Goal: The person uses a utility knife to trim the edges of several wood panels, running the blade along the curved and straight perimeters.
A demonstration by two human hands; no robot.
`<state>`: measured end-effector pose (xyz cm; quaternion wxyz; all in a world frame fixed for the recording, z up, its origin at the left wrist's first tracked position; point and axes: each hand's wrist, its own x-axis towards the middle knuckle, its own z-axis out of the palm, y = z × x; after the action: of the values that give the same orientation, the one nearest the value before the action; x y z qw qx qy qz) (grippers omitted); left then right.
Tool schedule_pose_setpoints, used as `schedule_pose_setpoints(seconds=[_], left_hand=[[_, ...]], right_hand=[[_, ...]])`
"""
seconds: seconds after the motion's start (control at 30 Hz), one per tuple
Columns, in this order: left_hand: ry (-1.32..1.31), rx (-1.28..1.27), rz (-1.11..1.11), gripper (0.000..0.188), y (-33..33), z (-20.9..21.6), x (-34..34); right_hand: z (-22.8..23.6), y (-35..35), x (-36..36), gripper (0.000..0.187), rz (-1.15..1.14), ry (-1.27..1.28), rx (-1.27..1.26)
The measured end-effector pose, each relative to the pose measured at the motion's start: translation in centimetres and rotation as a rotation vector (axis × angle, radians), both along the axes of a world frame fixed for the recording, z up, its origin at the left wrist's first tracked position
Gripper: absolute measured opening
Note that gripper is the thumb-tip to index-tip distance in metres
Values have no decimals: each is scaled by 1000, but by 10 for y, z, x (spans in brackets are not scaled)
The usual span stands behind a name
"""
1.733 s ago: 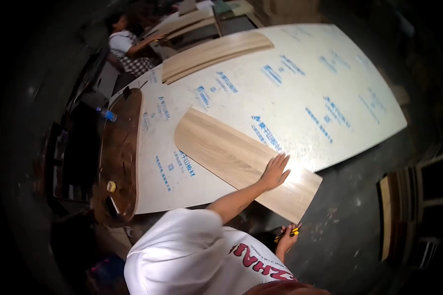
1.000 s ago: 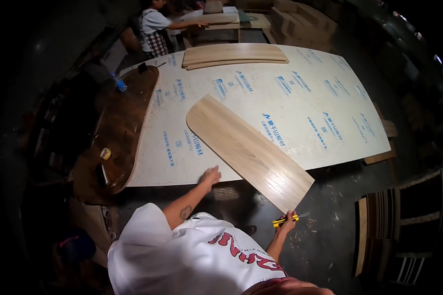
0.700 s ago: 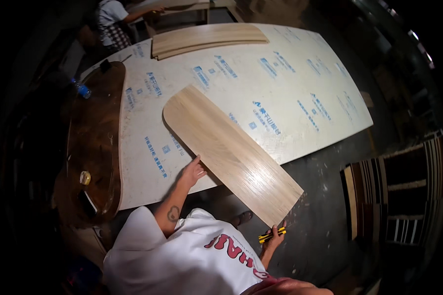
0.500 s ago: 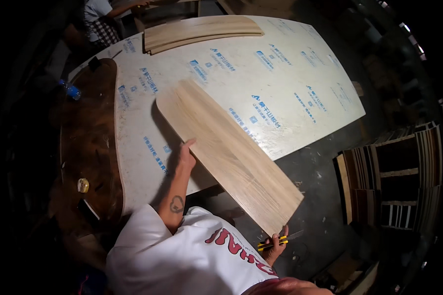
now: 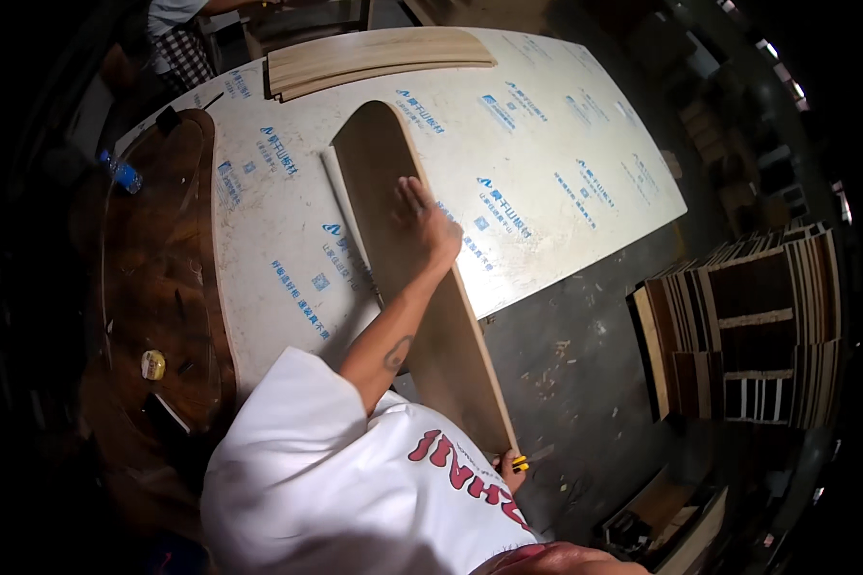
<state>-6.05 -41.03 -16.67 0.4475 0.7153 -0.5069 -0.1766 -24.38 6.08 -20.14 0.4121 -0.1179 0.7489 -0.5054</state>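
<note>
A long wood-grain board [image 5: 393, 192] with rounded far corners stands tilted on its side, its right edge raised. My left hand [image 5: 431, 228] lies across that raised edge, fingers spread against the board's shaded face. At the board's near end, my right hand [image 5: 510, 471] is closed round the corner. It also holds a utility knife [image 5: 520, 464] with a yellow and black handle, mostly hidden; its thin blade shows faintly beyond. Below the board is a large white-topped table [image 5: 547, 192] with blue print.
Several curved wood-grain boards [image 5: 374, 57] are stacked at the table's far side. A dark brown panel [image 5: 153, 287] at left carries a blue bottle [image 5: 122, 172] and a yellow tape roll [image 5: 153, 364]. Panel stacks [image 5: 738, 326] stand at right. Another person [image 5: 177, 43] is at far left.
The board has turned from lying face up to standing tilted on its side. My left hand has shifted from its left edge to the raised right edge. My right hand still grips the near end.
</note>
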Motion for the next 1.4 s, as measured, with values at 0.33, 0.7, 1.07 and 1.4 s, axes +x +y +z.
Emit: schedule_pose_setpoints(seconds=[0.33,0.7,1.07,1.4], left_hand=[[-267,357,-405,96,-23,-72,-154],[-457,177,-824,65,41,-163,-55],[-702,188,-594,61,114,-172,104],[-712,-8,-586,68,97,-172,86]], right_hand=[[-40,18,4,22,-269,-280,78],[-129,-3,96,33,-281,-798,97],[-135,-2,202,45,-43,-819,166],[-112,38,202,37,-162,-397,-98]])
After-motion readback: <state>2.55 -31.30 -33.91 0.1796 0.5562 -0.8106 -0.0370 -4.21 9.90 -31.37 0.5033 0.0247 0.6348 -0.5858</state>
